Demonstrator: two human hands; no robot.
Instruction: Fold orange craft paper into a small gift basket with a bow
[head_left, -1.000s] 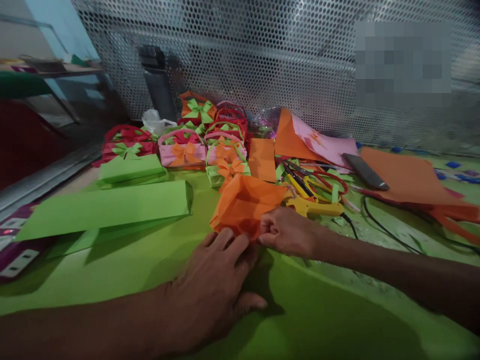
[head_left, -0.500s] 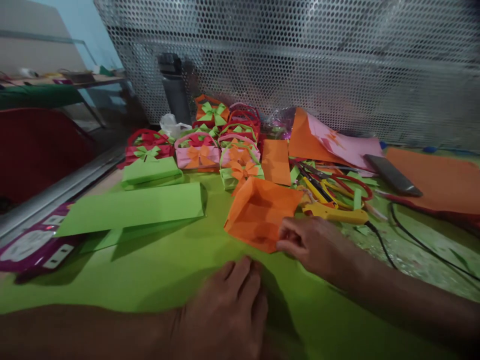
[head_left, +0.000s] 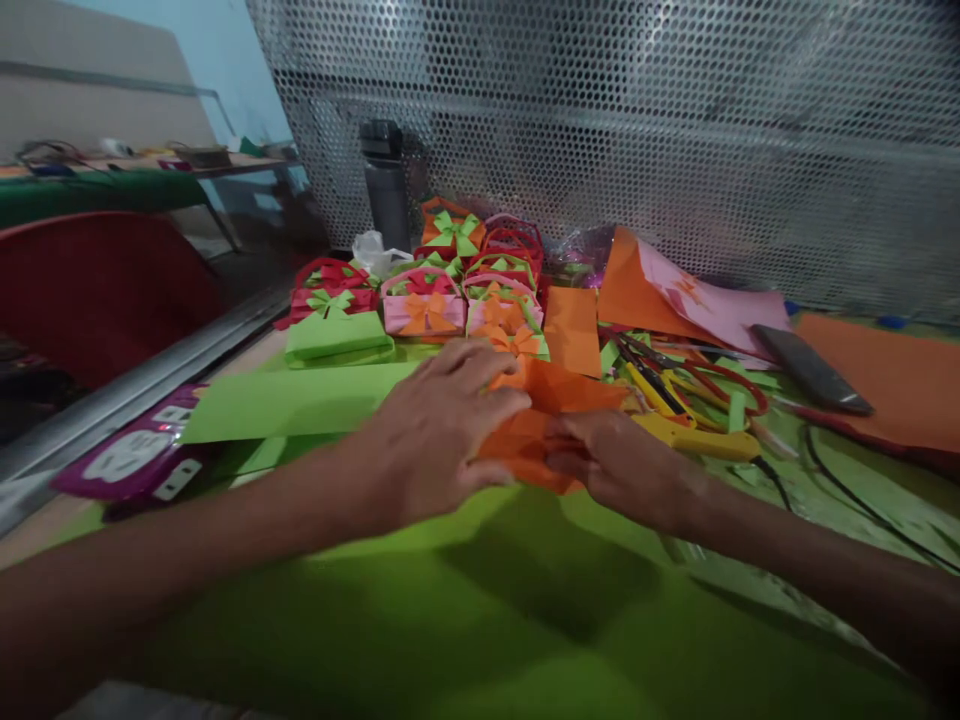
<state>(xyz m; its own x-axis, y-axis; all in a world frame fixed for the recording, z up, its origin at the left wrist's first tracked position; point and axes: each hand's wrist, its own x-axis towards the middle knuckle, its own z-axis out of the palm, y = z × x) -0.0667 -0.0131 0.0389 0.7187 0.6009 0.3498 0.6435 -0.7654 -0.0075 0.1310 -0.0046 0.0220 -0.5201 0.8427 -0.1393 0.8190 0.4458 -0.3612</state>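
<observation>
An orange folded paper piece [head_left: 529, 440], shaped like an open pouch, lies on the green sheet [head_left: 480, 600] between my hands. My right hand [head_left: 619, 455] pinches its near right edge. At its left side, my left hand [head_left: 442, 430] reaches over with fingers apart and covers part of it; whether the fingertips touch the paper is unclear. Beyond stand several small paper bags with bows, among them a pink one [head_left: 424, 312]. A folded light green sheet [head_left: 300, 400] is partly hidden behind my left arm.
At the right lie scissors [head_left: 720, 385], a yellow glue gun [head_left: 701, 437] with a black cord, and a dark phone [head_left: 814, 370]. A purple power strip [head_left: 139, 450] lies at the left. A dark bottle [head_left: 386, 190] stands before the perforated metal panel [head_left: 600, 120].
My left hand has moved from the near part of the green sheet up to the orange paper's left side, and its fingers have spread. My right hand stays at the paper's edge.
</observation>
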